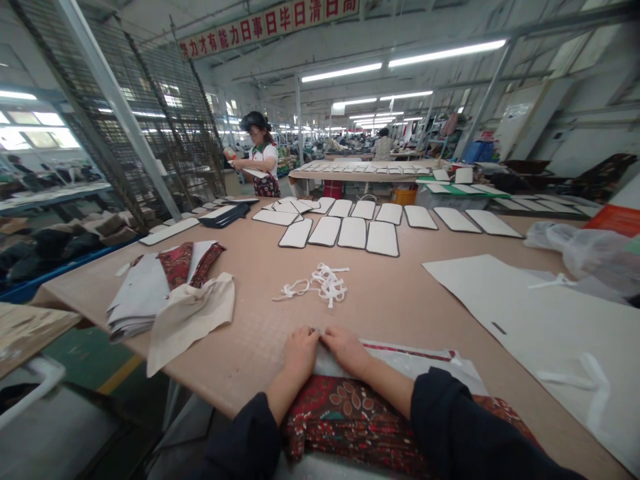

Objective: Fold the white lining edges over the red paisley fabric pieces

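My left hand (300,353) and my right hand (347,350) are close together at the near side of the table, fingertips almost meeting. Both have their fingers closed in a pinch at the far edge of a thin whitish sheet (325,364); the fingertips partly hide what is between them. Under the sheet and my forearms lies a stack of dark red floral fabric (345,400), folded in layers. To the right of my right hand, a narrow red strip (407,350) runs along the sheet. Just beyond my hands sits a tangle of white tape (325,285).
Left on the brown table (260,320) are pale sheets (143,290) with floral pieces and a cream cloth (195,320). Dark-edged white panels (353,232) lie in rows farther back. A large white board (540,333) covers the right. A co-worker (263,157) stands beyond the table.
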Motion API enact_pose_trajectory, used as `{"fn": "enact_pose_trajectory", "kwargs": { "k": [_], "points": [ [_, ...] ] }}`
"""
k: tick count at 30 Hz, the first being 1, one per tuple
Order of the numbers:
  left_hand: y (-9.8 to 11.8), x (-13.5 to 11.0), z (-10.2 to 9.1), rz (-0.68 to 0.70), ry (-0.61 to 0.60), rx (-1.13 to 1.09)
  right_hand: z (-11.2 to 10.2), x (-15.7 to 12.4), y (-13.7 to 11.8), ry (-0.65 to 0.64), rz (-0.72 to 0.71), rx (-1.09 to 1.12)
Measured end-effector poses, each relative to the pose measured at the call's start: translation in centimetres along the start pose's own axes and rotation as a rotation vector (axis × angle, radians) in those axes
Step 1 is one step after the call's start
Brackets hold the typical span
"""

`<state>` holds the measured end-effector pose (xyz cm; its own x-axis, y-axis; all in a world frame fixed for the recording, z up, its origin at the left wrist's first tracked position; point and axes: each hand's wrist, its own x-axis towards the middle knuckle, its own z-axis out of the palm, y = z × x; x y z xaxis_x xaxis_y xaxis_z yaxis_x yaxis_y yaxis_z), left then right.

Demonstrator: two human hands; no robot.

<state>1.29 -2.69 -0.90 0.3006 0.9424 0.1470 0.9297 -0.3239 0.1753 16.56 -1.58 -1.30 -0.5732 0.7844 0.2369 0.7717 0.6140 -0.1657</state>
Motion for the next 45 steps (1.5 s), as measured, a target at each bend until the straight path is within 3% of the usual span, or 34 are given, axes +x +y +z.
{"fn": "enact_pose_trajectory", "kwargs": {
  "k": [7, 14, 20, 24, 29, 33, 37, 40, 45],
  "points": [
    [0.4, -0.3, -1.7, 0.166, -0.074, 0.145, -2.1, -2.1, 0.0, -0.117, -0.032, -0.225],
    [0.8, -0.1, -2.0, 0.238, -0.072, 0.201, -4.8, -5.9, 2.8, -0.259, 0.114, -0.22],
    [-0.5, 0.5, -1.7, 0.115, -0.095, 0.039, -6.1, -5.2, 6.0, -0.378, 0.403, 0.048],
    [-1.3, 0.6, -1.8, 0.007, -0.015, -0.167, -6.7, -4.4, 6.8, -0.476, 0.47, 0.15],
    [-1.6, -0.8, -3.2, -0.02, 0.053, -0.554, -9.7, -7.6, 3.1, -0.24, 0.238, 0.028],
    [-1.8, -4.4, -5.6, 0.007, -0.072, -0.892, -11.1, -12.9, -1.0, -0.145, 0.121, -0.074],
    [-2.5, -8.6, -7.0, 0.083, -0.225, -0.947, -10.2, -17.5, -2.8, -0.115, 0.038, -0.008],
    [-3.0, -11.0, -6.6, 0.068, -0.214, -0.926, -9.2, -18.3, -2.9, -0.045, 0.05, 0.037],
    [-2.1, -12.8, -5.8, -0.064, 0.013, -0.936, -7.6, -16.4, -4.1, 0.081, 0.03, 0.026]
  ]
}}
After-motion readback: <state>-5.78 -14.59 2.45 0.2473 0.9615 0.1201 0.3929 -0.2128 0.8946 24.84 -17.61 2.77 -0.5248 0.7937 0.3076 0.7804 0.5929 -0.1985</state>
